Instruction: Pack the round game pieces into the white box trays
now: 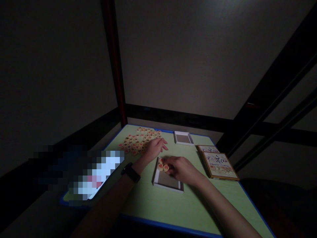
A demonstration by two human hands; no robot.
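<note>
My right hand (182,168) reaches over a shallow white box tray (168,188) with a brown inside. Its curled fingers close on a round wooden Chinese chess piece (166,168) in the tray's far left corner; the fingertips are partly hidden. Beside that piece lie others with red characters, including one Chinese chess piece (160,166) to its left. My left hand (155,147) hovers between the tray and a spread of loose Chinese chess pieces (135,142). Its fingers are loosely stretched, and I see nothing in them.
A second shallow white tray (183,142) sits at the table's far edge. Two printed box lids (219,165), one overlapping the other, lie on the right. At the left edge is a bright, blurred-out screen (106,173). The green table (148,205) has a blue rim; walls stand behind it.
</note>
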